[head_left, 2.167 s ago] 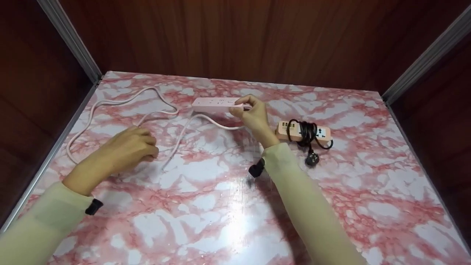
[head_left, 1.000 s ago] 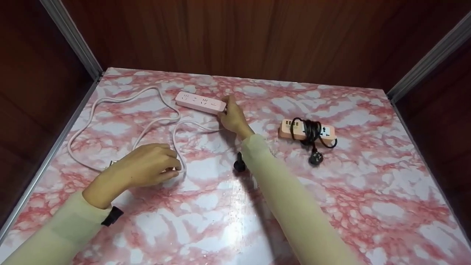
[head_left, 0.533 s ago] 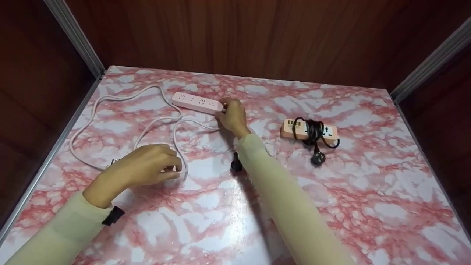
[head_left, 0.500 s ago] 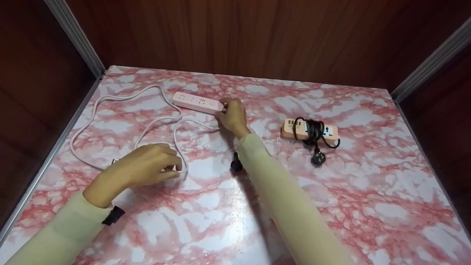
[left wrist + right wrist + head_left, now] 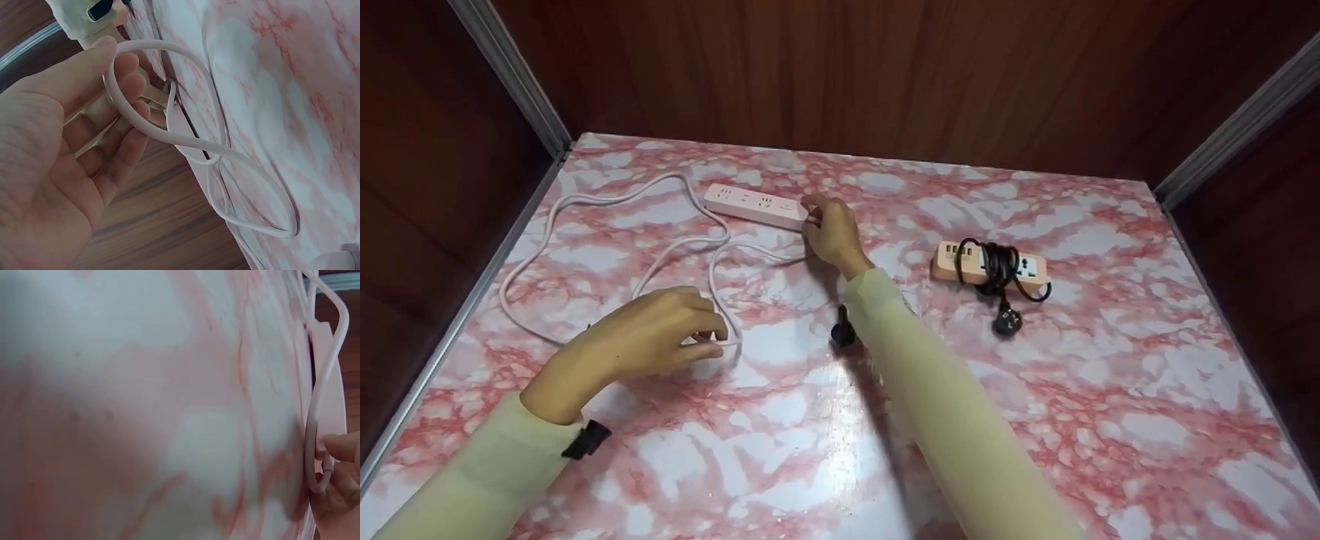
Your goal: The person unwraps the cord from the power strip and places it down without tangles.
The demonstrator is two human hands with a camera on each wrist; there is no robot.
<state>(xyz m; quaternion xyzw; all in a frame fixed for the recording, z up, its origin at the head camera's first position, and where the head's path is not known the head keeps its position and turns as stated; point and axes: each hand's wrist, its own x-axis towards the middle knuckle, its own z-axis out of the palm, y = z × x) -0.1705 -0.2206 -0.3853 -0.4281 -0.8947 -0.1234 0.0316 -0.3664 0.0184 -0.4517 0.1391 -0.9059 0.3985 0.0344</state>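
Note:
A pink power strip (image 5: pixel 754 205) lies near the back of the table, its sockets facing up. My right hand (image 5: pixel 835 234) grips its right end, where the cord comes out; in the right wrist view the thumb (image 5: pixel 342 446) presses on that end. The strip's pale pink cord (image 5: pixel 598 199) spreads in loose loops over the left part of the table. My left hand (image 5: pixel 656 334) holds a length of this cord between thumb and curled fingers. The left wrist view shows the held cord (image 5: pixel 160 134) arching off the surface.
To the right lies a peach power strip (image 5: pixel 949 270) wrapped in its black cord (image 5: pixel 997 268), with a black plug (image 5: pixel 1006 322) in front. Dark wood panels (image 5: pixel 855 82) enclose the pink-and-white marbled table (image 5: pixel 1110 420) at the back and sides.
My right hand has carried the pink strip leftward and turned it, and it now lies lower. My left hand moved right and towards me earlier; over the last half second both hands barely shift.

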